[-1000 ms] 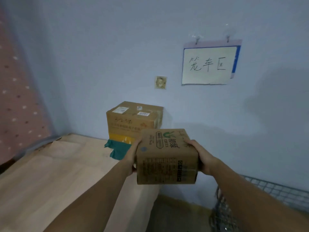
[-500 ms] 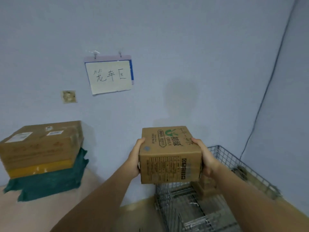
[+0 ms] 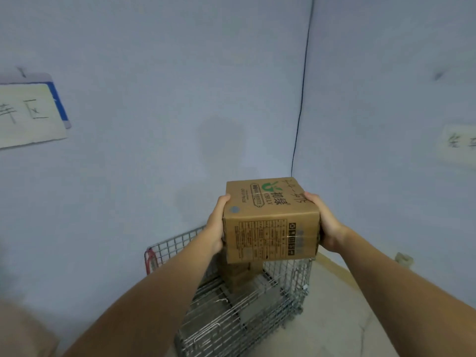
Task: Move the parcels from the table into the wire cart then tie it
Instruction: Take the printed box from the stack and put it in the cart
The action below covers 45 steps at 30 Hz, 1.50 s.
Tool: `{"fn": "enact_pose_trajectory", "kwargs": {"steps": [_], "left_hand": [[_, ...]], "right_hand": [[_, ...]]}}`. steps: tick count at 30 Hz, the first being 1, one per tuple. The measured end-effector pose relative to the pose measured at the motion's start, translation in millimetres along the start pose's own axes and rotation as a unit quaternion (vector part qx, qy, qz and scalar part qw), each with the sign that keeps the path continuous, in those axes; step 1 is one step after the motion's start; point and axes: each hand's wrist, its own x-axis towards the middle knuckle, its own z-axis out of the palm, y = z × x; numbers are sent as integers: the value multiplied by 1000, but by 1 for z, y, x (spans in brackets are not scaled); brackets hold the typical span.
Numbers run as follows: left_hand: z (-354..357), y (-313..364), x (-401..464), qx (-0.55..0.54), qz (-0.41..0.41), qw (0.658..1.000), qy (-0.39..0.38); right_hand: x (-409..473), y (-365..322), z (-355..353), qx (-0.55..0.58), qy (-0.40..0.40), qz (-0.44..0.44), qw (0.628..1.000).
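Observation:
I hold a brown cardboard parcel with a green logo and printed text in the air between both hands. My left hand grips its left side, with the thumb curled over the top edge. My right hand grips its right side the same way. The parcel hangs above the wire cart, which stands on the floor in the room's corner. Inside the cart, another brown parcel shows under the one I hold, partly hidden by it.
A handwritten paper sign hangs on the wall at the left, and another sign at the right edge. A thin dark cable runs down the corner. Pale tiled floor lies right of the cart. The table's corner shows at bottom left.
My view has swung right, away from the table and the stacked boxes. The parcel in both hands has travelled with it and is now over the wire cart.

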Motion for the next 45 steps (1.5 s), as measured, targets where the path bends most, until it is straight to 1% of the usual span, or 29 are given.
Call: {"fn": "enact_pose_trajectory", "kwargs": {"steps": [4,7,9,11,16,20,22,27,32,34,37,40,43,45], "left_hand": [[52,-12,50,20,0,1000,-12],[83,-17,97,36,9,999,-7],[100,-20,128,44,11,999,-21],[115,-23,158,49,3,998,-40],[160,-37,228,52,-15,997,-50],[205,-50,281,69,-36,996,-36],[221,-55,309,62,-28,997,-22],[240,-70,365,24,-18,998,51],[219,-79,401,-15,-6,996,86],[198,-85,413,-16,-10,995,103],[159,-92,438,-25,-14,988,149],[119,-90,471,-45,-25,981,189],[80,-90,511,-62,-40,975,208],[60,-92,537,-55,-55,969,236]], "right_hand": [[21,2,-57,13,34,2,999],[50,2,-93,29,65,-13,997],[72,2,-115,39,80,-21,996],[93,-1,-134,45,87,-26,995],[144,-1,-191,57,97,-17,993],[194,2,-251,56,95,-6,994],[224,-1,-275,52,86,0,995],[308,-10,-310,29,18,17,999],[396,-10,-302,40,-31,53,997],[431,-5,-285,39,-45,86,994],[482,6,-252,21,-69,133,988],[532,17,-220,-7,-103,150,983],[585,29,-192,-48,-101,146,983],[616,34,-177,-73,-97,155,980]]}}
